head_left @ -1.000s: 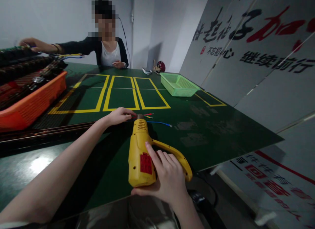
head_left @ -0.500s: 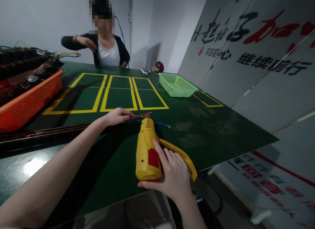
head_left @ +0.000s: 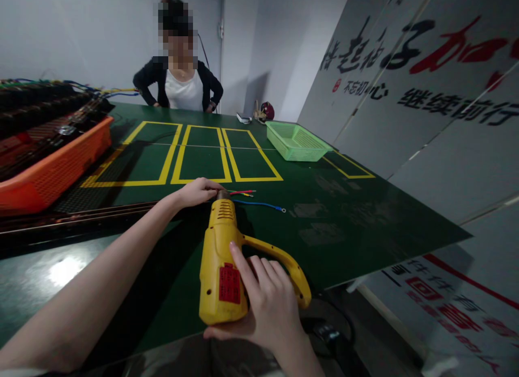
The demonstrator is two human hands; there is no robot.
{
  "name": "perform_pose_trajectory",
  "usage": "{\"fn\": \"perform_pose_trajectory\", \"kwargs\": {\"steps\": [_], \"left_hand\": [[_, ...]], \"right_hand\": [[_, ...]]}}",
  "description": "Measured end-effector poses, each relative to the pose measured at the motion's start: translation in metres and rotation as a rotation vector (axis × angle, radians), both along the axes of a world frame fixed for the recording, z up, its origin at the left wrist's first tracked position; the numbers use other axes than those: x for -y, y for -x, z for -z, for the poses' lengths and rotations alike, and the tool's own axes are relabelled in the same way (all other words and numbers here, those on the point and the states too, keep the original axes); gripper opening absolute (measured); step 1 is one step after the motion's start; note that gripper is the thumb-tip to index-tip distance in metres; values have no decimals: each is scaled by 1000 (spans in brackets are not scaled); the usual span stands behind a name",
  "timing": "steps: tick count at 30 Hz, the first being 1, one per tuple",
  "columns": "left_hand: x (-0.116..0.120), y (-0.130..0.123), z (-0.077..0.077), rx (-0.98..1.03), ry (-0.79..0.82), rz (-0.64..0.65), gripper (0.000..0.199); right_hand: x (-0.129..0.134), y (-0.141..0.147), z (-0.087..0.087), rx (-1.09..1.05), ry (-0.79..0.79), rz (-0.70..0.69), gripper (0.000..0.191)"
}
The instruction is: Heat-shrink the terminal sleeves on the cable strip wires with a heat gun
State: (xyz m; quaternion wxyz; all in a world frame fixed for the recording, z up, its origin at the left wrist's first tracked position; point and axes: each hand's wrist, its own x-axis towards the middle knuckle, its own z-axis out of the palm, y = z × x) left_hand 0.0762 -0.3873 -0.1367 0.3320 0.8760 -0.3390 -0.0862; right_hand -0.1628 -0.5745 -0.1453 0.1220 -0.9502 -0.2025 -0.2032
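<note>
A yellow heat gun (head_left: 221, 258) is gripped by my right hand (head_left: 267, 298), whose index finger lies along its body. Its metal nozzle points away from me, right beside the fingers of my left hand (head_left: 198, 192). Those fingers are closed on the wires where they leave a long dark strip (head_left: 133, 210). Past the nozzle, to the right, stick out a red wire (head_left: 242, 192), a yellow tip just under it and a blue wire (head_left: 261, 204) with a ring terminal. The nozzle and my fingers hide the wires' middle part.
An orange basket (head_left: 60, 174) full of dark strips with wires stands at the left on the green table (head_left: 389, 225). A green basket (head_left: 298, 144) sits at the back right. Yellow tape rectangles mark the tabletop. A person (head_left: 184, 87) is across the table.
The heat gun in my right hand has moved left and nearer to me, its nozzle now by my left fingers. The person opposite has lowered a raised arm. The view has shifted slightly.
</note>
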Motion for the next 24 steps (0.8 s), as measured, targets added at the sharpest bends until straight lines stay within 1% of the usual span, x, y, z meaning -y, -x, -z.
{"fn": "perform_pose_trajectory", "kwargs": {"steps": [6, 10, 13, 16, 19, 21, 22, 24], "left_hand": [[0, 3, -3, 27, -7, -23, 46], [0, 4, -4, 5, 13, 7, 41], [0, 3, -3, -10, 0, -6, 41], [0, 3, -3, -2, -20, -21, 40], [0, 2, -2, 11, -19, -11, 38], [0, 2, -2, 14, -9, -6, 38], [0, 2, -2, 11, -3, -9, 38], [0, 3, -3, -5, 0, -16, 39]], "right_hand": [[9, -2, -1, -3, 14, 6, 112], [24, -5, -2, 3, 3, 65, 116], [37, -10, -1, 8, -3, 112, 121], [49, -18, 1, 11, 13, 174, 120], [59, -25, 0, 6, 34, 238, 116], [65, -23, -7, 55, 28, 255, 110], [68, -19, -12, 117, 9, 255, 104], [74, -5, -22, 255, -39, 255, 85]]}}
